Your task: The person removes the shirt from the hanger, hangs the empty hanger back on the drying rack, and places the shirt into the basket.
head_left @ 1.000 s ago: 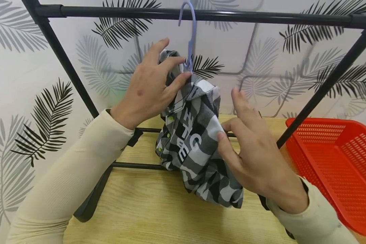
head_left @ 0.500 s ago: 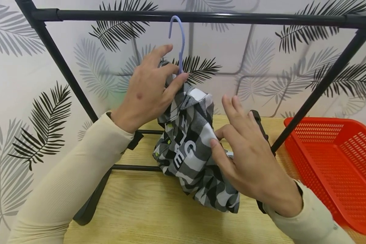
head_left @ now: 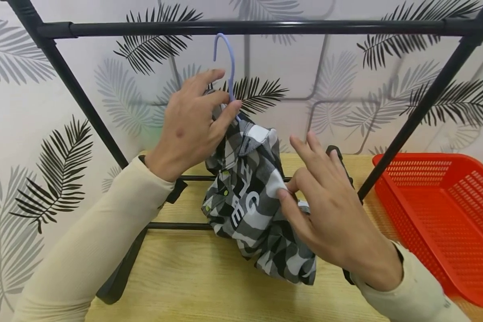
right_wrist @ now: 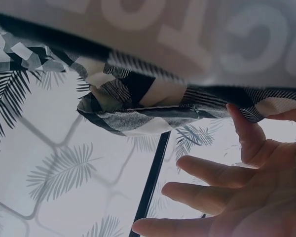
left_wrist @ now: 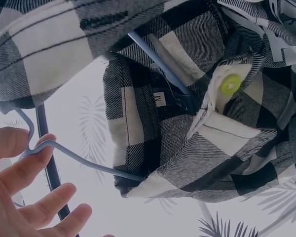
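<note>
A black, grey and white checked shirt (head_left: 251, 223) with white letters and yellow-green buttons hangs slanted on a light blue hanger (head_left: 231, 74). My left hand (head_left: 191, 127) pinches the hanger at the base of its hook, between thumb and index finger; the other fingers are spread. In the left wrist view, the hanger's arms (left_wrist: 89, 163) run into the shirt's collar opening. With thumb and index finger, my right hand (head_left: 330, 210) pinches the shirt's right-hand edge, its other fingers extended. The hook's top is at the lower edge of the black rail (head_left: 241, 27) in the head view.
The rail belongs to a black rack, with slanted posts (head_left: 422, 107) on both sides and a lower bar (head_left: 181, 226) behind the shirt. A red perforated basket (head_left: 410, 223) stands at the right on the wooden table (head_left: 177, 273). A leaf-patterned backdrop (head_left: 145, 103) is behind.
The hanger and shirt have shifted left and down. The hook's top overlapped and rose above the rail earlier; now it is just beneath it. Both hands keep their pinches.
</note>
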### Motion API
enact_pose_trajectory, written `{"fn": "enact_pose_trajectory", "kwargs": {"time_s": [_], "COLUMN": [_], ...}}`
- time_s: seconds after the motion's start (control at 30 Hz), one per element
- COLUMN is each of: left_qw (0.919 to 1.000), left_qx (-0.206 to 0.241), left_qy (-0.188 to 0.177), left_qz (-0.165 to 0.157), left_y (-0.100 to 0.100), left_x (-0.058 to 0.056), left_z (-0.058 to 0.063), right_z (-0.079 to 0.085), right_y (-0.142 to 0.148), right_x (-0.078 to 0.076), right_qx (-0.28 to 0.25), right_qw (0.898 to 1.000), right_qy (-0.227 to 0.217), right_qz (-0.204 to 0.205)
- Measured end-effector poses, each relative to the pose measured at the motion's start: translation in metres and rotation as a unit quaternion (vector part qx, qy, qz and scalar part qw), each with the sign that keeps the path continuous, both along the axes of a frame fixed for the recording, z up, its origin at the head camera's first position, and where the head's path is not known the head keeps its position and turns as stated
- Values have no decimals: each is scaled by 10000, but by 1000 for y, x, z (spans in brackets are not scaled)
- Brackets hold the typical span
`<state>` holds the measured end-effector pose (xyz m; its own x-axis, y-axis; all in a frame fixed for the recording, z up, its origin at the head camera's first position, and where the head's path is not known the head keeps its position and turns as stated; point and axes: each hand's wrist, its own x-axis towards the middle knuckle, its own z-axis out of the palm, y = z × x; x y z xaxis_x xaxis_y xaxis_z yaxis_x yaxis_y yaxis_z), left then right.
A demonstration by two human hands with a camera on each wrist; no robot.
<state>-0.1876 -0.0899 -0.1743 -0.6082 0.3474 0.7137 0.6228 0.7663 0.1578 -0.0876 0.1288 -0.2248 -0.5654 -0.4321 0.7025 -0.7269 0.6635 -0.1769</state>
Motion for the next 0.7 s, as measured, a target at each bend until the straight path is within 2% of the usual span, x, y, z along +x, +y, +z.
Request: {"fn": "enact_pose_trajectory", "kwargs": {"time_s": [0.23, 0.47, 0.7], "left_qw": [9997, 9996, 9992], "left_qx": [156, 194, 267], "left_qy": [170, 176, 303], "left_qz": [-14, -46, 18], "left_y": [1, 0, -2], "left_x": [-2, -2, -4], "left_z": [-2, -2, -3], "right_z": [-1, -3, -6], "right_y": [5, 7, 12], "right_x": [3, 5, 9], "right_qx": [147, 43, 63], "right_qw": [9998, 9998, 9998], "right_qy": [32, 205, 199], "right_qz": [-91, -16, -36]}}
